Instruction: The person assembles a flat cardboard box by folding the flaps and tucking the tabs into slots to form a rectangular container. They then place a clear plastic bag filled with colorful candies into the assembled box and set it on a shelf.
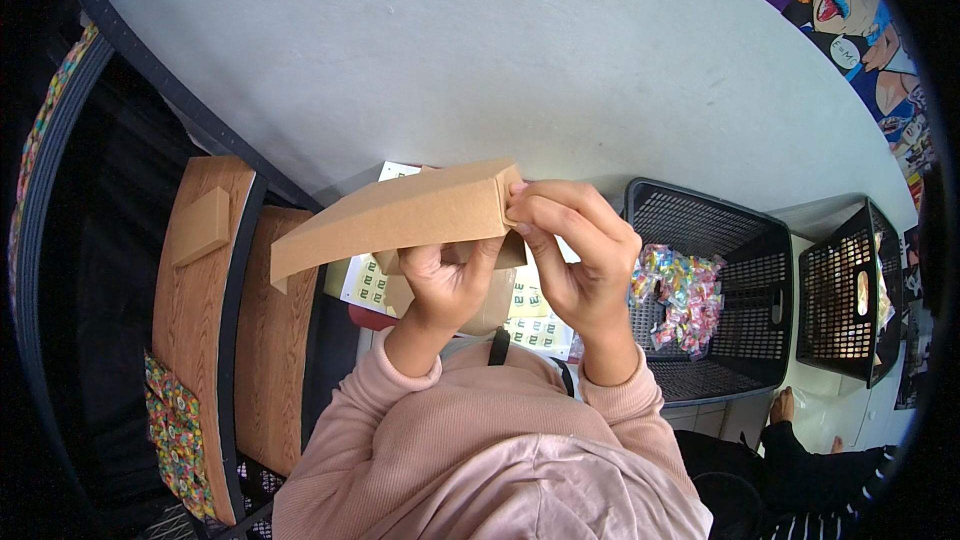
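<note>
A long brown cardboard box [400, 212], partly folded, is held up in front of me and tilts down toward the left. From beneath, my left hand [443, 285] grips its near side, with some fingers hidden by the cardboard. My right hand [582, 245] pinches the small flap at the box's right end between thumb and fingers. Below the hands lie white and yellow sheets of printed labels [540, 328], partly covered by the box and my arms. More brown cardboard [492, 302] shows under the box, between my hands.
To the right stands a black plastic basket [745, 270] with colourful wrapped packets [682, 300]. A second black basket [845, 325] is farther right. At left, a flat brown box [201, 227] lies on a wood-grain board [190, 325]. Another person's foot [783, 406] shows at lower right.
</note>
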Demonstrator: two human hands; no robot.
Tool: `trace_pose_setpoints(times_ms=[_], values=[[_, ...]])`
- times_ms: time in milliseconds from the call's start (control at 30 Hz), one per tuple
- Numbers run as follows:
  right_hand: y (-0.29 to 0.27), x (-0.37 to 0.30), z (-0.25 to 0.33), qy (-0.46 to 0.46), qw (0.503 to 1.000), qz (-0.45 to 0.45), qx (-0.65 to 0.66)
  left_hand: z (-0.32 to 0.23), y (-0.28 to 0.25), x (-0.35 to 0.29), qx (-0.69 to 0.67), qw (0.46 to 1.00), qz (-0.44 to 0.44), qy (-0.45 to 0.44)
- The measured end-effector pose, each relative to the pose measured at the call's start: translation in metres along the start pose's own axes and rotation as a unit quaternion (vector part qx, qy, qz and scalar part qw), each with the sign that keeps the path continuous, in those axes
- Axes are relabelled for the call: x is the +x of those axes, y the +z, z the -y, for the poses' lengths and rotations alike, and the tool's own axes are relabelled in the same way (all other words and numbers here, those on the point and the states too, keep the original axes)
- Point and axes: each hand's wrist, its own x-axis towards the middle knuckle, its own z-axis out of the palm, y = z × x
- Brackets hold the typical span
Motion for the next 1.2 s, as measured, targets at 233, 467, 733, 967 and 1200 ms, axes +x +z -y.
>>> trace_pose_setpoints(times_ms=[233, 467, 733, 967, 1200], values=[[-0.006, 0.001, 0.0, 0.022, 0.999, 0.008, 0.036, 0.003, 0.0, -0.002, 0.042, 0.998, 0.006, 0.046], [-0.002, -0.001, 0.002, -0.024, 1.0, -0.004, -0.02, -0.003, 0.008, 0.0, -0.151, 0.988, -0.026, -0.007], [0.008, -0.004, 0.004, -0.006, 0.999, -0.012, -0.052, -0.007, 0.01, 0.001, -0.133, 0.991, -0.017, -0.005], [0.007, -0.009, 0.006, -0.01, 0.999, -0.042, -0.03, 0.001, 0.005, -0.008, -0.07, 0.997, -0.025, -0.001], [0.008, -0.014, -0.001, -0.114, 0.985, -0.064, -0.109, 0.004, 0.0, -0.018, -0.047, 0.998, -0.017, 0.023]])
